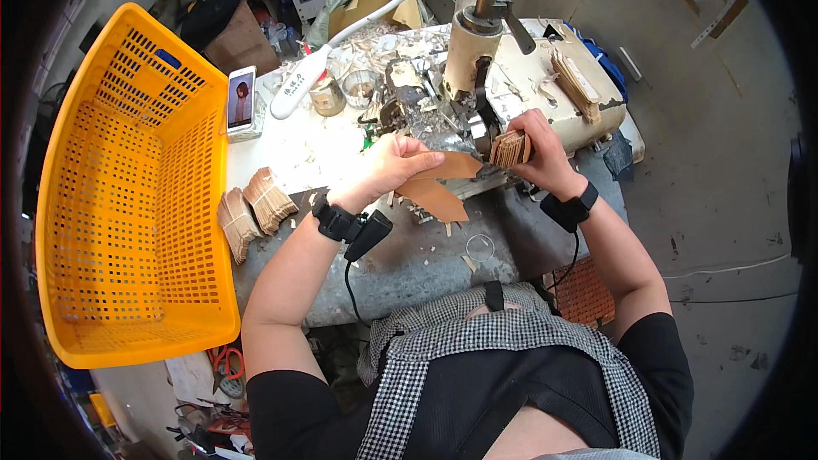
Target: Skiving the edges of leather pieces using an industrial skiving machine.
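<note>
My left hand (394, 163) pinches flat tan leather pieces (436, 199) between thumb and fingers, and two of them fan out toward the machine. My right hand (546, 153) is closed round a thick stack of leather pieces (509, 150), their layered edges facing left. Both hands are just in front of a cream bench machine (464, 55) with a dark lever and a metal working head. The tips of the flat pieces lie close to the stack. Whether they touch it I cannot tell.
A large yellow plastic basket (136, 290) stands at the left. Beside it lie two tied bundles (271, 200) of pieces and a phone (241, 98). A white lamp arm (298, 89) crosses the scrap-strewn table. A rubber band (480, 247) lies near the front edge.
</note>
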